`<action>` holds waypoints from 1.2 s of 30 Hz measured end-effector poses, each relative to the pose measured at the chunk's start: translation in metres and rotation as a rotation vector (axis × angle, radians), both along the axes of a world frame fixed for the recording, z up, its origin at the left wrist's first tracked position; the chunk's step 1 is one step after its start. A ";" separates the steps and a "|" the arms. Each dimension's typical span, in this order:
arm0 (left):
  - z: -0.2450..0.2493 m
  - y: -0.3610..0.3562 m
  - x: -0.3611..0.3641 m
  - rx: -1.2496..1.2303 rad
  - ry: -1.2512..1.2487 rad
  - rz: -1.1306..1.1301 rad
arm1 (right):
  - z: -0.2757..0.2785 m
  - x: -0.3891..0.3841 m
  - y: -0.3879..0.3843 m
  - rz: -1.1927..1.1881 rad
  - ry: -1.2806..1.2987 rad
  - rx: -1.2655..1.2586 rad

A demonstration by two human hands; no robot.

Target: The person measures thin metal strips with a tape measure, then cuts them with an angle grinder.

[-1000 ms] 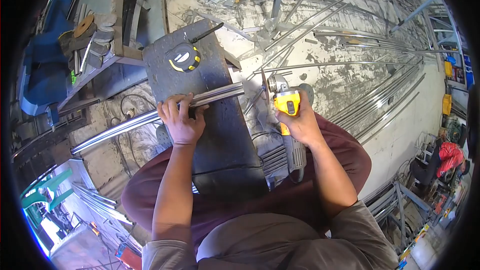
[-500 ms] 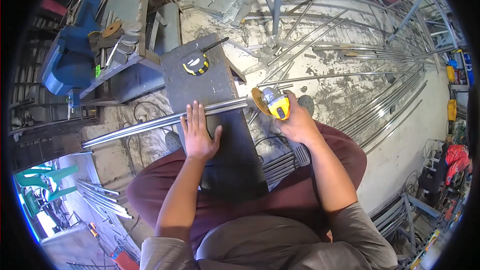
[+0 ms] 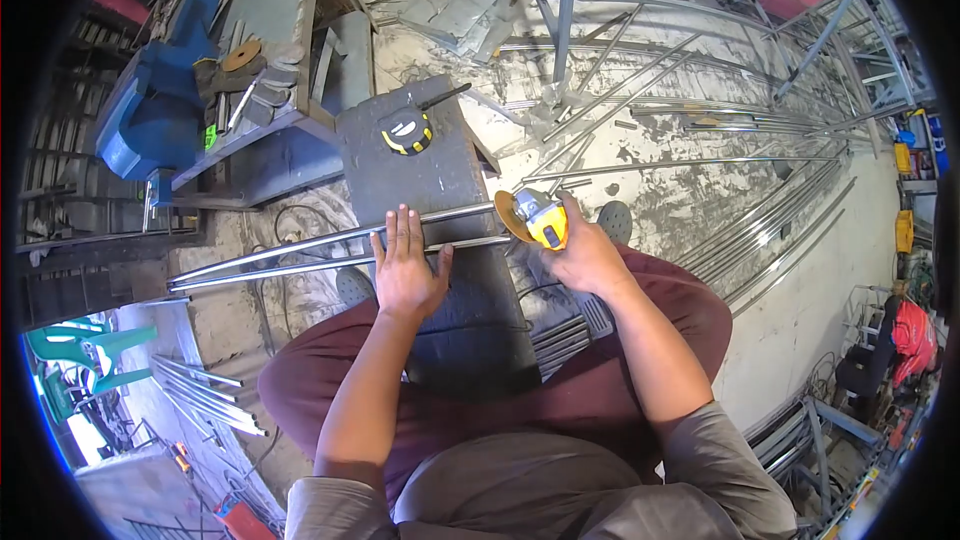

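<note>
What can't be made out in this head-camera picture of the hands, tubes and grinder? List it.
Head view: steel tubes where the left hand lies flat over them.
Head view: angle grinder body, wrapped by the right hand.
Head view: tape measure markings, too small.
Head view: whether the disc touches the tubes, too small.

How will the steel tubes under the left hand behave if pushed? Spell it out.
Round and polished, the steel tubes would probably roll on the flat block; the left hand presses them. They look straight, likely stiff, and overhang left, so may tip.
</note>
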State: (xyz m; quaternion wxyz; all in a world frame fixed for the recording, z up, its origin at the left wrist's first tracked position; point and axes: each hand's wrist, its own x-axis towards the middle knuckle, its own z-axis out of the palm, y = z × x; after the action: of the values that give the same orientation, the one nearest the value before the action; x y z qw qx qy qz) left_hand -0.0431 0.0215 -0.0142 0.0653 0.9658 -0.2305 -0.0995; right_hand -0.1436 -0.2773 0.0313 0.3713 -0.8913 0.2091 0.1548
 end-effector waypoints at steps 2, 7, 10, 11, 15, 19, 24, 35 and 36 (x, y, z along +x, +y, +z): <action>-0.004 -0.007 0.012 -0.010 0.001 0.014 | -0.001 0.005 0.003 -0.018 0.014 -0.002; -0.017 -0.026 0.033 -0.037 -0.060 0.084 | -0.008 0.015 0.012 -0.090 -0.012 0.001; -0.029 -0.040 0.045 -0.052 -0.142 0.158 | -0.014 0.018 0.021 -0.156 -0.027 0.041; -0.034 -0.045 0.050 -0.057 -0.170 0.186 | -0.016 0.017 0.021 -0.181 -0.032 0.056; -0.043 -0.026 0.079 -0.079 -0.282 0.262 | -0.014 0.014 0.008 -0.150 0.056 -0.016; -0.012 0.079 0.110 0.208 -0.107 0.303 | -0.012 0.009 -0.007 -0.207 0.069 -0.016; 0.041 0.134 0.161 0.351 0.169 0.057 | -0.007 0.011 -0.020 -0.282 -0.062 0.038; 0.520 0.238 0.180 -0.244 -1.457 0.149 | 0.032 0.013 -0.050 -0.484 -0.459 0.220; 0.535 0.254 0.180 -0.286 -1.374 0.281 | 0.047 0.007 -0.055 -0.535 -0.464 0.281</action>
State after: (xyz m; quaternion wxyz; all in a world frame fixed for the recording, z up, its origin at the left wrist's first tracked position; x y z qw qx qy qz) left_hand 0.1366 0.2755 0.5207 0.0436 0.8127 -0.1036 0.5717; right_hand -0.1363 -0.3328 0.0784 0.5546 -0.7570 0.3216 -0.1266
